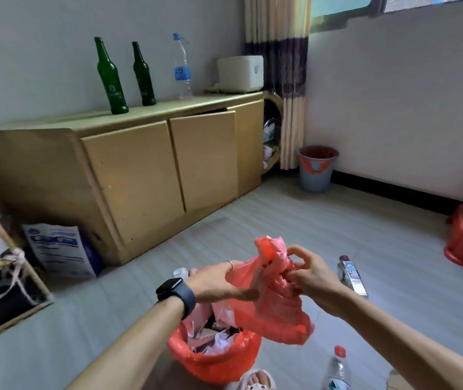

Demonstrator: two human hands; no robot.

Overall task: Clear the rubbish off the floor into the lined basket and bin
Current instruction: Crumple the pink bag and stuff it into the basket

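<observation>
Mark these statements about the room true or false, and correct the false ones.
1. The left hand and right hand both hold the red bag. True.
2. Three green bottles stand on the cabinet. False: two green bottles, plus a clear bottle.
3. The lined basket is empty. False: rubbish fills it.
4. A grey bin stands by the curtain. True.

Two green bottles, three plastic bottles, one lined basket, one lined bin
</observation>
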